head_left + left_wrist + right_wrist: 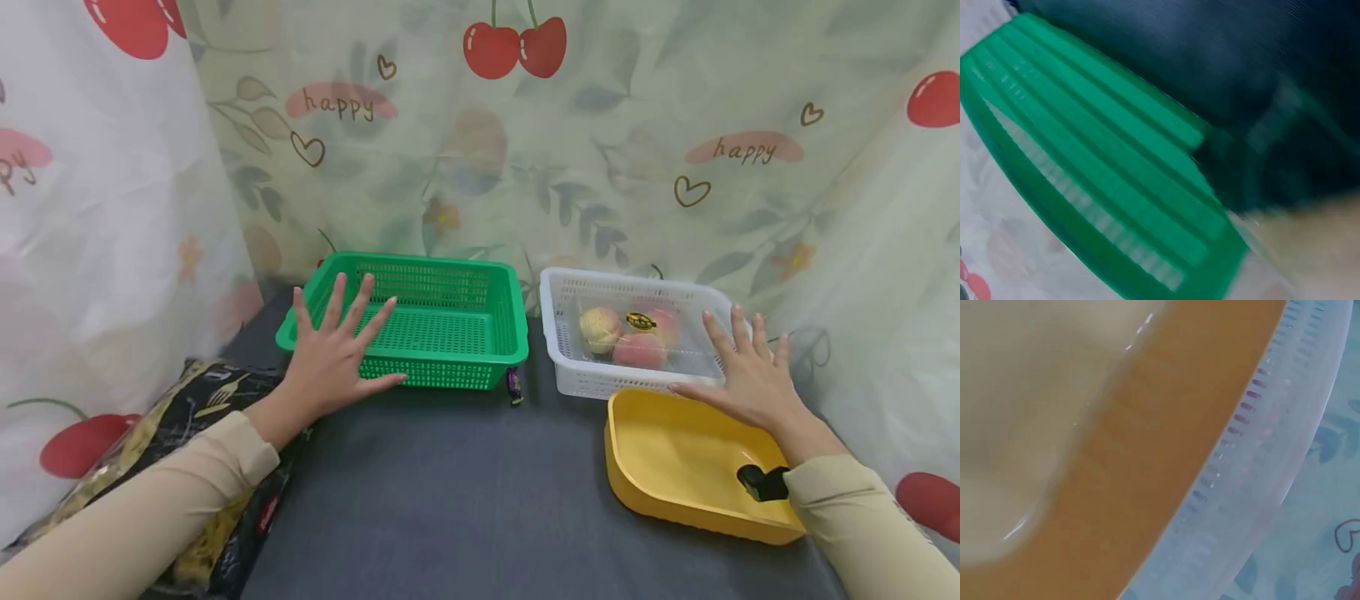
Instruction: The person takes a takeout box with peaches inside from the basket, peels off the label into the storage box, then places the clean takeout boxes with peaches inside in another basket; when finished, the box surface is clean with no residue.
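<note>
Soft, even light fills the head view; the left wrist view is blurred, its desk (1197, 44) dim; glints streak the right's yellow tray (1154, 425).

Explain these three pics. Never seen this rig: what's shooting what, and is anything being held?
No robot here: just a person's bare left hand and right hand. The wide picture comes from a head-worn camera; the two close-ups come from wrist cameras. The left one shows the green basket, the right one the yellow tray and the white basket.

On the dark surface stand those three containers, plus a small purple item and a black bag partly behind the left arm. Wrapped fruit lies in the white basket.

Neither hand holds anything; the fingers are spread. Whether either touches a container, I can't tell.
</note>
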The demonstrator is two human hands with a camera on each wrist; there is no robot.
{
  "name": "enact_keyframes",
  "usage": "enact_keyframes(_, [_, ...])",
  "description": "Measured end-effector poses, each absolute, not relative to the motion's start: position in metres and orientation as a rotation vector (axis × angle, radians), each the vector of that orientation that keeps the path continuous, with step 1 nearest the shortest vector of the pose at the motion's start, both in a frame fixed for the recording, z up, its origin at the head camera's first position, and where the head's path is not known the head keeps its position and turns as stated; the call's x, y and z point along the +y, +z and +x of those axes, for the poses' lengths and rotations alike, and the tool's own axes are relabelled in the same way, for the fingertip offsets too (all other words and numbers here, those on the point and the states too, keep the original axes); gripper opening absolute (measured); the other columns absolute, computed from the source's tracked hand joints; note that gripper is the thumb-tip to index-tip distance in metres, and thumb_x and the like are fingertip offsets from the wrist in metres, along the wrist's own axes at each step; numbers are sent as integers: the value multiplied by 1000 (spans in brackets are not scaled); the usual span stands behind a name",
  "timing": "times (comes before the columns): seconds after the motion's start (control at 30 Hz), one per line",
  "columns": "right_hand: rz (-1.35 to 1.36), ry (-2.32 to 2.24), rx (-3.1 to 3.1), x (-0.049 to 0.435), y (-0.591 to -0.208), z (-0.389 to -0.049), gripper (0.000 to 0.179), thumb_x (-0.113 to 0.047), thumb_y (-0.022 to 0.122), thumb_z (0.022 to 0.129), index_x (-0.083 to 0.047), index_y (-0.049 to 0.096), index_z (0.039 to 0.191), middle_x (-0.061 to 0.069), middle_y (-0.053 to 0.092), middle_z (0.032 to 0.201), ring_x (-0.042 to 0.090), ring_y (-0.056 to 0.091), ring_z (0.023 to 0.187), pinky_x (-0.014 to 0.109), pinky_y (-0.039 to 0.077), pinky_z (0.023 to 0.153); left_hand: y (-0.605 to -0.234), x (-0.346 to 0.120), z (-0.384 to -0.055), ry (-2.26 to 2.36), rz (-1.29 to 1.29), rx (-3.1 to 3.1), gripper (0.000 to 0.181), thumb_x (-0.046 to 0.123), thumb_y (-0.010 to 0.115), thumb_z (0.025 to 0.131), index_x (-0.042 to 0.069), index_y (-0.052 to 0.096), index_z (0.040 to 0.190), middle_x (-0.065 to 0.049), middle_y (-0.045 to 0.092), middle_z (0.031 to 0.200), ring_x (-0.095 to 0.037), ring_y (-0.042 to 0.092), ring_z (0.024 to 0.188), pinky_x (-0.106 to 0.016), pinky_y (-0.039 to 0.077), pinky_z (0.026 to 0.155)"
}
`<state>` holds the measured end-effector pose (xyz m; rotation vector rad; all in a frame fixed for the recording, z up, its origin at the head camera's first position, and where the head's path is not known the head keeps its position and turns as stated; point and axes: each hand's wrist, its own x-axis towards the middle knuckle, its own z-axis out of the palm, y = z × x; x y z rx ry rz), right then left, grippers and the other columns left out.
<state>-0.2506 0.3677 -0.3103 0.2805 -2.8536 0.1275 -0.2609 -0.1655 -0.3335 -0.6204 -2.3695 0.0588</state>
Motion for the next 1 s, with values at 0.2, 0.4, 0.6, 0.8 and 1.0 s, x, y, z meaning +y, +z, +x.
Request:
enact_keyframes(0.2, [234,157,-2890,363,-311,-262,106,-66,55,78,-20,-8,150,26,-15,152,50,-16,136,70,-17,99,-337,-134,-264,13,-670,-2388,93,75,47,77,22,22,149,-11,3,158,-34,-9,144,-72,-3,103])
enact_keyframes(0.4, [215,174,-2903,365,-312,-270,104,-66,52,80,-19,-10,150,27,-16,151,51,-16,136,71,-16,99,-339,-109,-267,-9,-701,-2435,93,69,54,77,23,19,150,-8,-2,158,-33,-11,144,-70,-7,104])
enact_keyframes(0.6, [136,259,-2941,377,-316,-277,103,-66,49,83,-16,-12,149,29,-20,149,56,-15,133,73,-13,98,-340,-92,-270,-27,-721,-2451,90,67,52,80,23,19,150,-9,1,158,-32,-11,144,-68,-7,106])
enact_keyframes(0.8, [-3,419,-2992,404,-320,-287,94,-65,38,88,-15,-15,148,34,-23,145,62,-20,126,78,-11,92,-337,-69,-278,-11,-741,-2457,86,67,48,83,23,18,150,-10,4,158,-32,-9,144,-66,-3,108])
enact_keyframes(1.0, [-93,600,-3038,426,-326,-289,81,-61,23,94,-7,-4,148,36,-21,144,67,-17,123,82,-7,87,-321,-30,-289,-95,-777,-2546,81,66,41,87,23,16,150,-10,-3,158,-34,-5,144,-64,2,110])
